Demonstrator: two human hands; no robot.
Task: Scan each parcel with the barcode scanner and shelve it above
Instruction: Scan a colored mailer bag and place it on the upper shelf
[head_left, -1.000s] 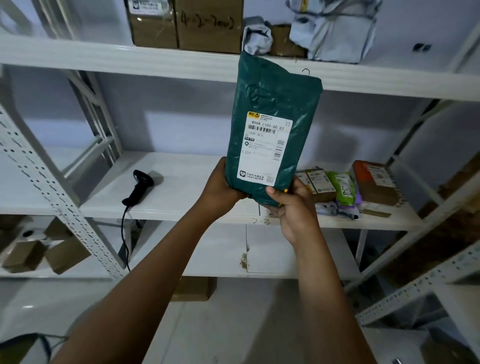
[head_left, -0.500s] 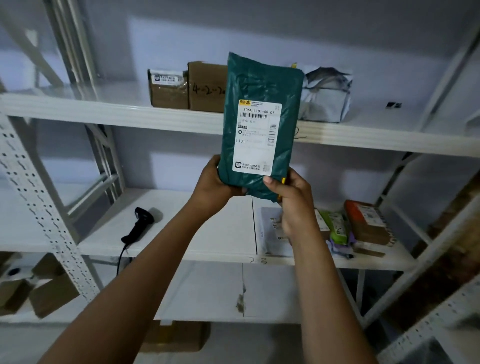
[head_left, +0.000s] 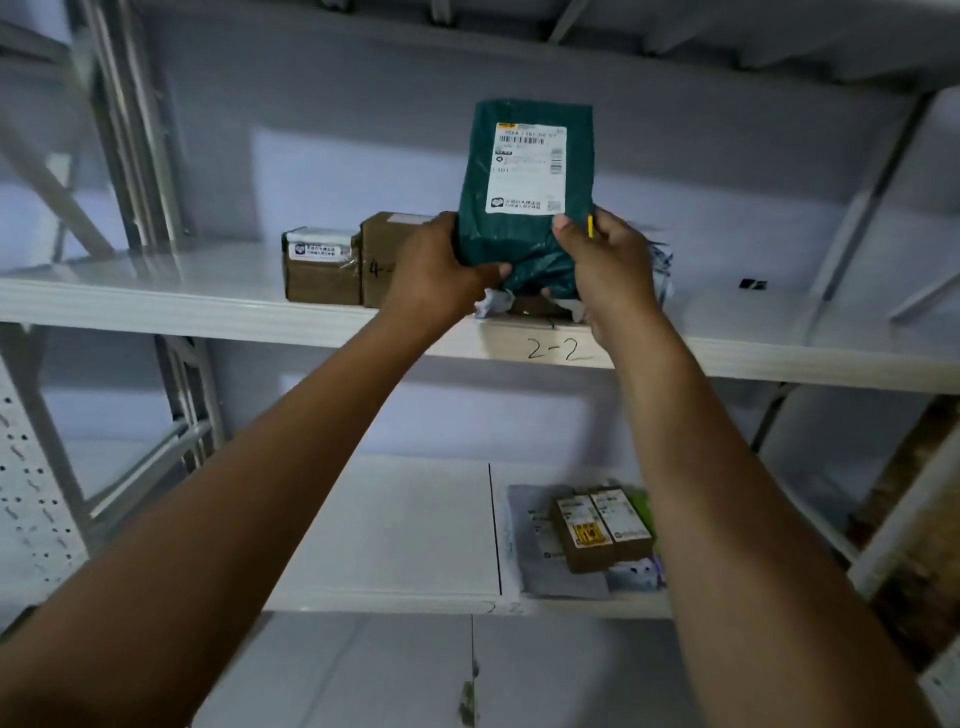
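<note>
Now raising the green parcel level with the upper shelf; gripping its lower end, left hand and right hand curled round it; probably nearing placement.

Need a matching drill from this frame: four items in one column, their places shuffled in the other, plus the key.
Items
1. green parcel
2. taped brown box
3. two small labelled boxes
4. yellow stick

Places
A. on the lower shelf, atop flat mailers
B. held upright by left hand and right hand
C. leftmost on the upper shelf
D. in the right hand only, beside the parcel

Pairs: 1-B, 2-C, 3-A, 4-D
</note>
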